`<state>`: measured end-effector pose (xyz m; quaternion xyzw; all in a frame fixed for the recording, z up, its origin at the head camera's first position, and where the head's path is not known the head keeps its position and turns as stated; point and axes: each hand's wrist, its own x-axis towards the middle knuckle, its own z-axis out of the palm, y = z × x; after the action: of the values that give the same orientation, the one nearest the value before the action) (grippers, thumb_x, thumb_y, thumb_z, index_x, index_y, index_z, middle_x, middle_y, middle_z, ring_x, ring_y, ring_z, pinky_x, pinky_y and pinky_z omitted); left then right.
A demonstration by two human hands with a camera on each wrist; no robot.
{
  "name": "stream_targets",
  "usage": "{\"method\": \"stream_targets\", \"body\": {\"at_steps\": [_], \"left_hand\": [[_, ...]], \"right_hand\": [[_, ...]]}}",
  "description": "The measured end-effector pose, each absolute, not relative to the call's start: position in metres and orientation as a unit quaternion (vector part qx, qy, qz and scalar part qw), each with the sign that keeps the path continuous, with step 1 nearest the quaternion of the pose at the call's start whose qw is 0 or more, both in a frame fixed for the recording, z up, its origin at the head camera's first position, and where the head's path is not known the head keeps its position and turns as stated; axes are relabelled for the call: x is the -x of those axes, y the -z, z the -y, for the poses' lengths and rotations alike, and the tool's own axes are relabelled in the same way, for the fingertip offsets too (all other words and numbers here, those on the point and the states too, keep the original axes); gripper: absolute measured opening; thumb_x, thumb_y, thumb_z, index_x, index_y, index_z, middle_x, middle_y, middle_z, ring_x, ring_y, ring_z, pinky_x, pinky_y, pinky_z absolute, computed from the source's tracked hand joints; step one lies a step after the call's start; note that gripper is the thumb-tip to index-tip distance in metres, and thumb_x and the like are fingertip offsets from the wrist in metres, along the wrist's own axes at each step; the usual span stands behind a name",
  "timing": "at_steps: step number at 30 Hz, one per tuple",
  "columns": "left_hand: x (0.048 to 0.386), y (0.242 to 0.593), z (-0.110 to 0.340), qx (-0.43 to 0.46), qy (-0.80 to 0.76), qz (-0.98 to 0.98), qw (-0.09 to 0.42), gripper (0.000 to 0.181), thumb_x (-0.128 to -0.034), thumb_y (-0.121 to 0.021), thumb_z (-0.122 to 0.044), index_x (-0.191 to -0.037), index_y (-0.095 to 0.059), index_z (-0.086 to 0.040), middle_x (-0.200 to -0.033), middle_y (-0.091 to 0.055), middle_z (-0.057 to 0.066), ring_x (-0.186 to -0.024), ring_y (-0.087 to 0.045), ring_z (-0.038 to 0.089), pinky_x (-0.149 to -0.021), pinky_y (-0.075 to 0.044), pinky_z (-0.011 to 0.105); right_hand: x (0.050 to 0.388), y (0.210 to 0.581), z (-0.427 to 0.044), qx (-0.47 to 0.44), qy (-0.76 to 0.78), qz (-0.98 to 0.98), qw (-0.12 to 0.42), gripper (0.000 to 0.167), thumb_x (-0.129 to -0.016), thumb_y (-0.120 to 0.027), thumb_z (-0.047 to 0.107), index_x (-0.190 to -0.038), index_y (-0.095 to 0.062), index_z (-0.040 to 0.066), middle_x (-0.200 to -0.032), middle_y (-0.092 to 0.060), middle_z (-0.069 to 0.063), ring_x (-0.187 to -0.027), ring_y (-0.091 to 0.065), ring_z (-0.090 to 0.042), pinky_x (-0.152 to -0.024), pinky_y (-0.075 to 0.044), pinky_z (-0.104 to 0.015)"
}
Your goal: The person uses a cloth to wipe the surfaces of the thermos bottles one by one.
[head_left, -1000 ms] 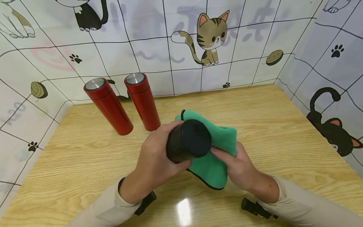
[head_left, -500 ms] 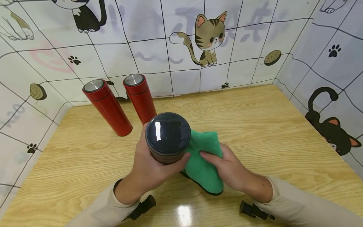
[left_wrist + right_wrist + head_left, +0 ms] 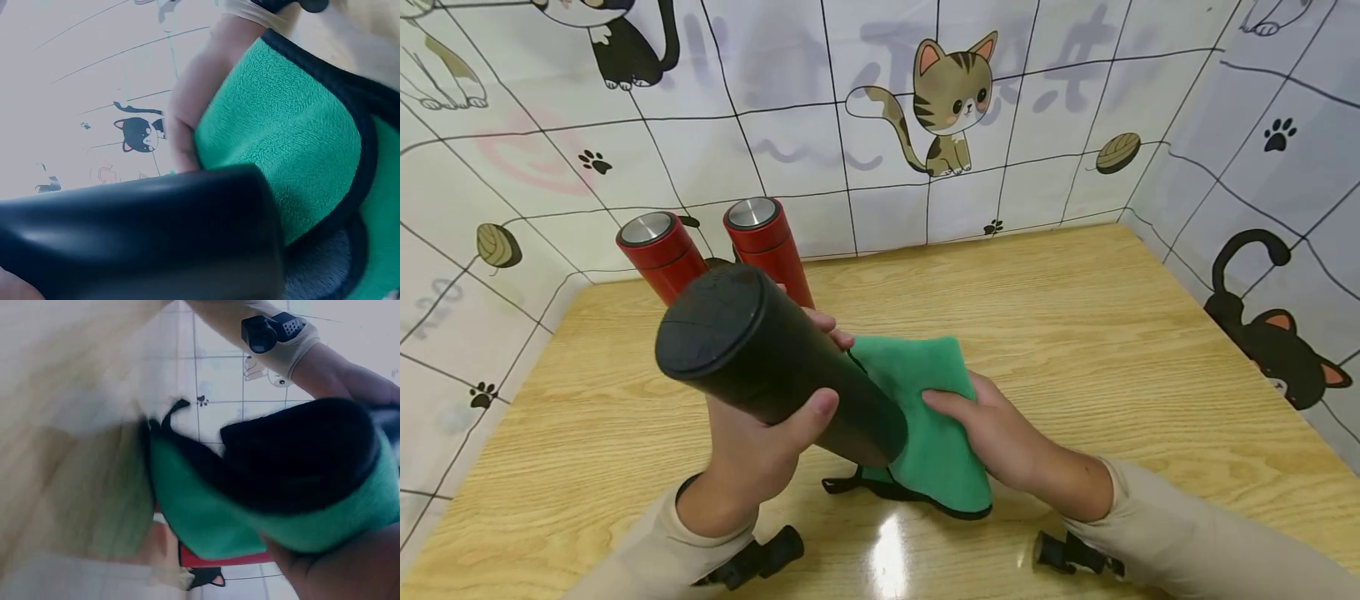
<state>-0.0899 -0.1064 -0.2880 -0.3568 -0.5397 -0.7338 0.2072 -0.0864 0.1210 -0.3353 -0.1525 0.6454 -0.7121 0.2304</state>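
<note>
A black cylindrical bottle (image 3: 797, 371) is tilted above the table, one round end raised toward the upper left. My left hand (image 3: 748, 462) grips it round the body, thumb across the near side. The lower end touches a green cloth (image 3: 928, 425) with black edging, which my right hand (image 3: 1011, 437) pinches between thumb and fingers. In the left wrist view the cloth (image 3: 287, 125) lies right beside the end of the bottle (image 3: 137, 231). A dark grey underside of the cloth shows there too. In the right wrist view the folded cloth (image 3: 206, 506) partly hides the right hand.
Two red bottles with silver-topped lids stand at the back left, one (image 3: 662, 254) partly hidden behind the black bottle, the other (image 3: 771, 254) beside it. The wooden table (image 3: 1075, 333) meets white walls (image 3: 805, 150) printed with cats and a grid.
The left hand has swung the black bottle from near end-on to slanting, its upper end now farther left. The right hand with the cloth has shifted slightly left.
</note>
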Motion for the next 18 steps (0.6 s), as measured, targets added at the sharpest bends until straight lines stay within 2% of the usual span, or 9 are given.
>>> {"method": "stream_targets", "body": {"at_steps": [3, 5, 9, 15, 18], "left_hand": [[0.09, 0.2875, 0.1091, 0.338, 0.766, 0.514, 0.185, 0.064, -0.0852, -0.073, -0.012, -0.138, -0.038, -0.001, -0.114, -0.066, 0.014, -0.098, -0.069, 0.028, -0.094, -0.056, 0.042], [0.0903, 0.2885, 0.11, 0.332, 0.782, 0.499, 0.173, 0.065, -0.0855, -0.073, -0.011, -0.139, -0.037, -0.002, -0.116, -0.065, 0.014, -0.1, -0.068, 0.029, -0.095, -0.055, 0.043], [0.091, 0.2902, 0.1099, 0.327, 0.788, 0.491, 0.179, 0.066, -0.0851, -0.073, -0.011, -0.139, -0.037, -0.002, -0.116, -0.065, 0.014, -0.101, -0.068, 0.029, -0.096, -0.055, 0.043], [0.0915, 0.2898, 0.1084, 0.314, 0.775, 0.505, 0.214, 0.064, -0.0843, -0.075, -0.012, -0.137, -0.039, -0.001, -0.114, -0.065, 0.015, -0.098, -0.07, 0.028, -0.094, -0.056, 0.042], [0.0919, 0.2898, 0.108, 0.311, 0.769, 0.516, 0.214, 0.063, -0.0839, -0.075, -0.013, -0.135, -0.04, -0.001, -0.113, -0.065, 0.015, -0.097, -0.07, 0.028, -0.093, -0.056, 0.042]], "right_hand": [[0.0888, 0.3362, -0.1197, 0.104, 0.737, -0.608, 0.276, 0.045, -0.105, -0.047, 0.027, -0.14, -0.042, 0.0, -0.116, -0.064, -0.002, -0.102, -0.068, -0.011, -0.089, -0.057, -0.031], [0.0897, 0.3366, -0.1189, 0.08, 0.745, -0.592, 0.298, 0.043, -0.105, -0.048, 0.031, -0.137, -0.044, 0.003, -0.112, -0.065, 0.002, -0.101, -0.069, -0.012, -0.088, -0.058, -0.033], [0.0906, 0.3382, -0.1175, 0.062, 0.749, -0.577, 0.319, 0.046, -0.105, -0.047, 0.037, -0.139, -0.043, 0.005, -0.114, -0.064, 0.0, -0.103, -0.069, -0.014, -0.09, -0.057, -0.037], [0.0918, 0.3384, -0.1178, 0.054, 0.746, -0.575, 0.332, 0.049, -0.104, -0.048, 0.039, -0.141, -0.043, 0.006, -0.117, -0.065, 0.001, -0.106, -0.068, -0.014, -0.094, -0.056, -0.038], [0.0925, 0.3384, -0.1183, 0.052, 0.744, -0.577, 0.332, 0.049, -0.105, -0.048, 0.039, -0.141, -0.043, 0.006, -0.116, -0.065, 0.001, -0.106, -0.068, -0.014, -0.094, -0.056, -0.038]]}}
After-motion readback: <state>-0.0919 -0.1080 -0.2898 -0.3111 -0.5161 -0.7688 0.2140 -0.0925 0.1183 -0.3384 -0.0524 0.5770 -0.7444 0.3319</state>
